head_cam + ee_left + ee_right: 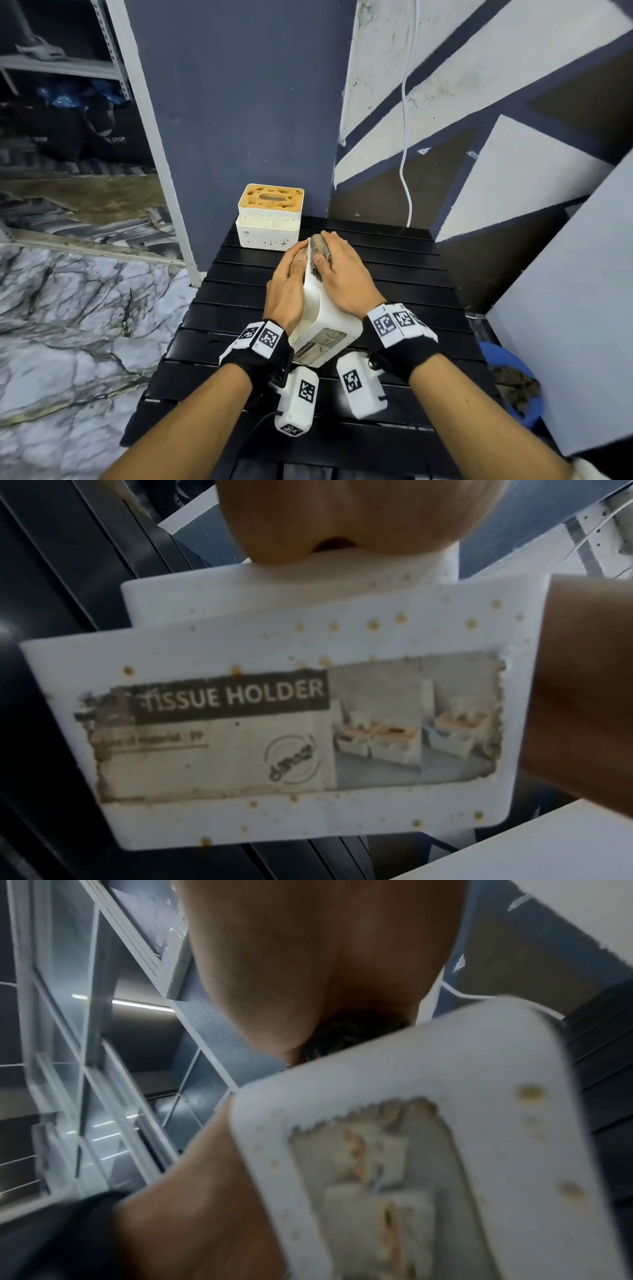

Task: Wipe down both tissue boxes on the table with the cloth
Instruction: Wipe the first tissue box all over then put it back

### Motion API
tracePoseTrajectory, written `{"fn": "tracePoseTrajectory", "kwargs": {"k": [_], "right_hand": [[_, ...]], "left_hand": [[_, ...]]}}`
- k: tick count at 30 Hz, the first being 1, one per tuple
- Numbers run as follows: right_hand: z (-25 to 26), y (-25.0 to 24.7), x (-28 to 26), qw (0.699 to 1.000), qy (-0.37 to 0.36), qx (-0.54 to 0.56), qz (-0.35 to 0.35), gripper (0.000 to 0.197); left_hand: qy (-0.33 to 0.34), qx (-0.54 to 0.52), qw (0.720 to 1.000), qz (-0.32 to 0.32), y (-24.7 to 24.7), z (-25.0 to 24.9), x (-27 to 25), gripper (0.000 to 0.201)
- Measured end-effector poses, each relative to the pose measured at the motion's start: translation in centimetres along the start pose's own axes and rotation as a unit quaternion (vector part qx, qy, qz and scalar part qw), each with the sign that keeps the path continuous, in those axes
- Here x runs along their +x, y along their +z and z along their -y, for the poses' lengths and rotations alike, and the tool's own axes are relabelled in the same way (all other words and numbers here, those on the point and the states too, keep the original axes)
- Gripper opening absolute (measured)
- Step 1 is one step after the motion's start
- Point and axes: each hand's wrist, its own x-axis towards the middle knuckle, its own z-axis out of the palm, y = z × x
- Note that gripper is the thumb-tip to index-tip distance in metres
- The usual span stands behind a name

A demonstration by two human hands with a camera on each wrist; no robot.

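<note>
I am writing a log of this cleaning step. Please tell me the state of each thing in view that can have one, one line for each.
Near tissue box: tipped on its side, held between both hands, brown spots and a worn label.
Cloth: bunched under the right hand, pressed on the box.
Left hand: flat against the box's side, steadying it.
Far tissue box: upright on the table, untouched, speckled.

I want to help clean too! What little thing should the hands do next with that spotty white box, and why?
Probably slide the cloth under the right hand along the tipped tissue box toward its label end. The left hand steadies the box, and the left wrist view shows brown spots all around the label.
</note>
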Motion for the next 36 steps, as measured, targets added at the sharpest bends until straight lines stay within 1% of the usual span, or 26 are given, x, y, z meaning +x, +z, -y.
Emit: {"fn": "tracePoseTrajectory", "kwargs": {"k": [3,5,7,9,11,14,18,19,21,23,24,25,26,28,30,32,34,36], "right_hand": [[0.6,0.7,-3.5,0.999,-0.041,0.002,-0.010,0.050],[1.0,0.9,-6.0,0.999,-0.048,-0.002,-0.004,0.052],[1.1,0.8,-6.7,0.999,-0.046,-0.007,0.000,0.052],[1.1,0.3,-5.3,0.999,-0.035,-0.002,0.001,0.051],[1.0,-0.4,-2.7,1.000,-0.028,-0.002,0.003,0.050],[0.5,-1.3,0.9,1.000,0.007,0.004,0.027,0.051],[-0.3,-2.2,2.3,0.997,0.043,0.010,0.063,0.052],[-0.4,-2.6,2.2,0.996,0.050,0.013,0.070,0.051],[-0.6,-3.5,1.6,0.994,0.064,0.024,0.087,0.050],[-0.6,-4.3,0.8,0.993,0.067,0.036,0.092,0.048],[-0.6,-4.4,0.4,0.993,0.064,0.042,0.089,0.047],[-0.5,-4.4,-0.1,0.994,0.059,0.049,0.083,0.046],[-0.5,-4.2,-0.6,0.994,0.050,0.057,0.077,0.046],[-0.7,-3.5,-1.4,0.996,0.028,0.062,0.066,0.047],[-0.8,-3.1,-2.1,0.998,0.004,0.042,0.054,0.048],[-0.9,-2.9,-2.5,0.999,-0.016,0.021,0.035,0.048],[-0.8,-3.1,-2.6,0.999,-0.036,0.005,0.006,0.048],[-0.6,-3.7,-2.6,0.999,-0.046,0.006,-0.026,0.048]], "left_hand": [[0.000,-0.004,1.000,-0.005,-0.2,0.1,-0.1,0.032],[-0.007,-0.004,1.000,0.000,-0.2,0.2,-0.1,0.034],[-0.012,-0.002,1.000,0.010,-0.1,0.2,-0.1,0.033],[-0.007,0.012,1.000,0.013,0.0,0.0,-0.1,0.031],[-0.003,0.025,1.000,0.016,0.2,-0.2,-0.1,0.028],[-0.008,0.031,0.999,0.011,0.0,0.0,0.2,0.029],[-0.025,0.054,0.998,0.017,-0.2,-0.4,0.1,0.028],[-0.041,0.049,0.998,0.027,-0.3,-0.8,0.2,0.027],[-0.110,-0.002,0.993,0.039,-0.5,-1.9,0.8,0.025],[-0.216,-0.059,0.974,0.044,-0.9,-3.0,1.4,0.022],[-0.266,-0.059,0.960,0.058,-1.1,-3.6,1.5,0.016],[-0.298,-0.061,0.950,0.072,-1.2,-4.0,1.6,0.016],[-0.311,-0.064,0.945,0.076,-1.2,-4.3,1.5,0.023],[-0.305,-0.074,0.948,0.057,-1.0,-4.1,1.7,0.027],[-0.280,-0.083,0.955,0.044,-0.8,-3.9,1.4,0.027],[-0.264,-0.086,0.959,0.061,-0.6,-4.0,1.0,0.029],[-0.243,-0.090,0.964,0.065,-0.6,-4.2,0.6,0.029],[-0.204,-0.105,0.972,0.050,-0.5,-4.2,0.4,0.025]]}}
